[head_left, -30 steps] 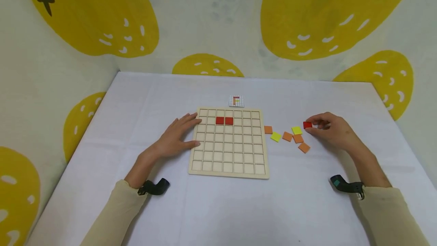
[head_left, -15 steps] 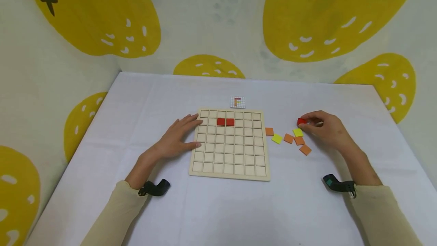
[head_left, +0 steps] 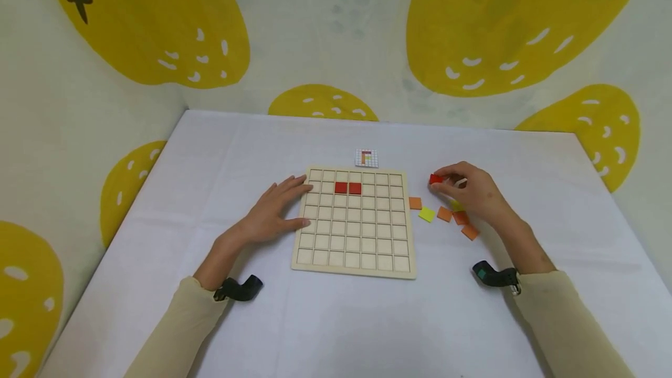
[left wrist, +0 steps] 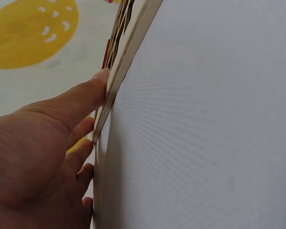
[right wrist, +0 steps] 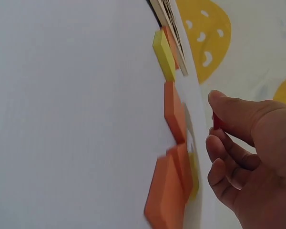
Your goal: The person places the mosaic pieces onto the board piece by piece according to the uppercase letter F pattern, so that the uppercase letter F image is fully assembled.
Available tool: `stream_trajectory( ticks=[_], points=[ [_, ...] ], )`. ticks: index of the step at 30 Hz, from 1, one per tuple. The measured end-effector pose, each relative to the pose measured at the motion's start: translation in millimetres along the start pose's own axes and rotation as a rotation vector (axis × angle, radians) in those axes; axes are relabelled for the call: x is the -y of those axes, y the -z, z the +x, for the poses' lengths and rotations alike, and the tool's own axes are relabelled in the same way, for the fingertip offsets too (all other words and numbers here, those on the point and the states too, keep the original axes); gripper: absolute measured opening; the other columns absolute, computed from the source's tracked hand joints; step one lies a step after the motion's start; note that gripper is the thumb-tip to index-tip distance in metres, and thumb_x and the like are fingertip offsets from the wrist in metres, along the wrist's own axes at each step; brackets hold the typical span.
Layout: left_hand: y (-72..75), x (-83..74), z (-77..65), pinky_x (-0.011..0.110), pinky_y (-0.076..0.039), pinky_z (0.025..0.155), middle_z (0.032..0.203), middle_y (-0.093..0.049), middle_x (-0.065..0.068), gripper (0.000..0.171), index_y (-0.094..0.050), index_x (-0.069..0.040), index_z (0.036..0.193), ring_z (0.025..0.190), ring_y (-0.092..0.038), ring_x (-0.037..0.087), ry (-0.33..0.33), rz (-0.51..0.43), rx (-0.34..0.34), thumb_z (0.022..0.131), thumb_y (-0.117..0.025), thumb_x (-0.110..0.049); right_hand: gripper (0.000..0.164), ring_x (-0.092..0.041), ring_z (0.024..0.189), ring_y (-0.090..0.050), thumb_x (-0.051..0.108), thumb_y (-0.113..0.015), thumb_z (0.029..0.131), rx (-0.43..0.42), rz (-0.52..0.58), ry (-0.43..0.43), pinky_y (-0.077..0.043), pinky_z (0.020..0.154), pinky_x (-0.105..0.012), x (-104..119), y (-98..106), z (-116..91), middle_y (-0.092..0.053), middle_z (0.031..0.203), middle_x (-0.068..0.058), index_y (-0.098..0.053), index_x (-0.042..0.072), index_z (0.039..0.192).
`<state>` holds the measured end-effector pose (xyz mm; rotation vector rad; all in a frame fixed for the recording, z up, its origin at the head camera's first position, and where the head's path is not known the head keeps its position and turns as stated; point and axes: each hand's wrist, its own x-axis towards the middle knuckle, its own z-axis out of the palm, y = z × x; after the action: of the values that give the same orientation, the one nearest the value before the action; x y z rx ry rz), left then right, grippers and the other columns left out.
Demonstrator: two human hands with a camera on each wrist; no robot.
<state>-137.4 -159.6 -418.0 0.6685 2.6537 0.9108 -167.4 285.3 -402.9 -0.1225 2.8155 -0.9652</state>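
Note:
A wooden grid board (head_left: 353,273) lies on the table with two red tiles (head_left: 348,188) side by side in its second row. My left hand (head_left: 268,212) rests along the board's left edge, fingers spread, the thumb touching the rim; the left wrist view shows this thumb (left wrist: 86,95) against the board's side. Between thumb and fingertips my right hand (head_left: 472,188) pinches a red tile (head_left: 436,179), right of the board and above the tabletop. In the right wrist view that red tile (right wrist: 217,121) is mostly hidden by the thumb.
Loose orange tiles (head_left: 444,214) and yellow tiles (head_left: 426,214) lie right of the board, partly under my right hand. A small pattern card (head_left: 366,158) lies just behind the board. White cloth (head_left: 236,144) covers the table, with a lemon-printed wall behind.
My right hand has carried the pinched red tile leftward toward the board, passing over the loose tiles. The left hand has stayed at the board's edge.

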Motion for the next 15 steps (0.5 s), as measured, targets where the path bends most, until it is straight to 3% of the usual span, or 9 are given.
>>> stream_trajectory(
  ticks=[7, 15],
  points=[
    [-0.3, 0.7, 0.9, 0.062, -0.008, 0.132, 0.174, -0.027, 0.011, 0.075, -0.043, -0.013, 0.159, 0.164, -0.015, 0.036, 0.010, 0.012, -0.002, 0.094, -0.077, -0.030, 0.033, -0.027, 0.102, -0.059, 0.025, -0.078, 0.095, 0.005, 0.020, 0.066, -0.050, 0.088, -0.029, 17, -10, 6, -0.065, 0.117, -0.011, -0.073, 0.011, 0.125],
    [-1.6, 0.9, 0.0, 0.062, -0.007, 0.132, 0.173, -0.028, 0.011, 0.075, -0.044, -0.013, 0.159, 0.164, -0.015, 0.036, 0.010, -0.009, -0.008, 0.094, -0.077, -0.029, 0.033, -0.024, 0.099, -0.059, 0.027, -0.079, 0.094, 0.037, 0.052, 0.113, -0.050, 0.089, -0.034, 37, -27, 11, -0.065, 0.113, -0.006, -0.075, 0.013, 0.124]
  ],
)
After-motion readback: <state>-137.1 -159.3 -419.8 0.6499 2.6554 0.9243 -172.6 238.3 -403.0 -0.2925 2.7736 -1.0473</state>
